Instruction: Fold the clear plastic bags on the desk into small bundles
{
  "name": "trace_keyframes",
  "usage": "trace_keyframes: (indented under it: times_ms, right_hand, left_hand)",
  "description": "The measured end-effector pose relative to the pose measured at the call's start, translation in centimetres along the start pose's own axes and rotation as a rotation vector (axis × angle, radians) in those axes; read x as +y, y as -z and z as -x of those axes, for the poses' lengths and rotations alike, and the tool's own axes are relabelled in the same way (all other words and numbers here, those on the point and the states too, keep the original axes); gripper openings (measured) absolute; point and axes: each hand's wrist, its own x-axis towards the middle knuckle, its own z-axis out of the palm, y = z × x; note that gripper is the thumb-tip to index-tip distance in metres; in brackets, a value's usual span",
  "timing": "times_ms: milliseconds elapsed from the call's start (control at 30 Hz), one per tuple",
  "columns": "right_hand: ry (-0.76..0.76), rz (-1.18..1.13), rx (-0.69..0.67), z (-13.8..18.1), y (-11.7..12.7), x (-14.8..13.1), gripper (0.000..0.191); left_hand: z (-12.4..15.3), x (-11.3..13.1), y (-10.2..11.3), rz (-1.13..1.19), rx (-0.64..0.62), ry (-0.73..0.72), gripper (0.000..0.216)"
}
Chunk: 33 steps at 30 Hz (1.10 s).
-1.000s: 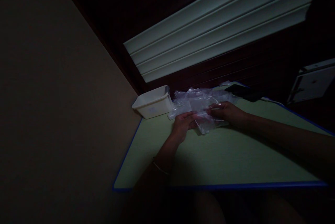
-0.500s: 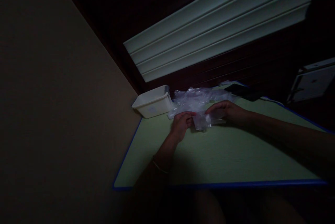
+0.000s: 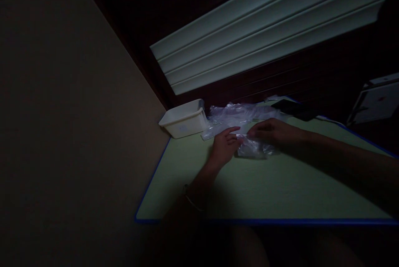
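Observation:
A small clear plastic bag, shiny and creased, is held just above the table between my two hands. My right hand pinches its upper edge from the right. At the bag's left edge is my left hand, with its index finger stretched out over the top and its other fingers bent onto the plastic. Right behind the hands lies a loose heap of clear plastic bags. Dim light hides whether the held bag contains anything.
The light green table has a blue edge. A white plastic bin stands at its back left corner by the wall. At the back right lies a dark flat object. A louvred panel rises behind.
Both hands and the bag have shifted slightly right in view. My left index finger has lifted and straightened, and the bag looks wider and more crumpled.

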Motion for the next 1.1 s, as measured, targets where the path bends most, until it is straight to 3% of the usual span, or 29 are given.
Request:
trace_keyframes:
  times_ms: [133, 433, 767, 933, 1100]
  right_hand:
    - [-0.035, 0.052, -0.033, 0.1, 0.0, 0.1, 0.027]
    - [-0.027, -0.171, 0.274, 0.3, -0.5, -0.6, 0.030]
    - [0.050, -0.158, 0.358, -0.7, 0.3, 1.2, 0.032]
    - [0.072, -0.235, 0.361, -1.1, 0.5, 2.1, 0.029]
    - [0.075, -0.281, 0.358, -1.2, 0.4, 2.1, 0.026]
  left_hand:
    - [0.1, 0.1, -0.2, 0.013, 0.012, 0.006, 0.066]
    - [-0.3, -0.6, 0.3, 0.087, 0.060, 0.093, 0.037]
    - [-0.5, -0.8, 0.0, 0.244, 0.117, 0.080, 0.042]
    - [-0.4, -0.6, -0.2, 0.254, 0.124, -0.103, 0.048]
    - [-0.5, -0.6, -0.2, 0.188, 0.190, -0.223, 0.037]
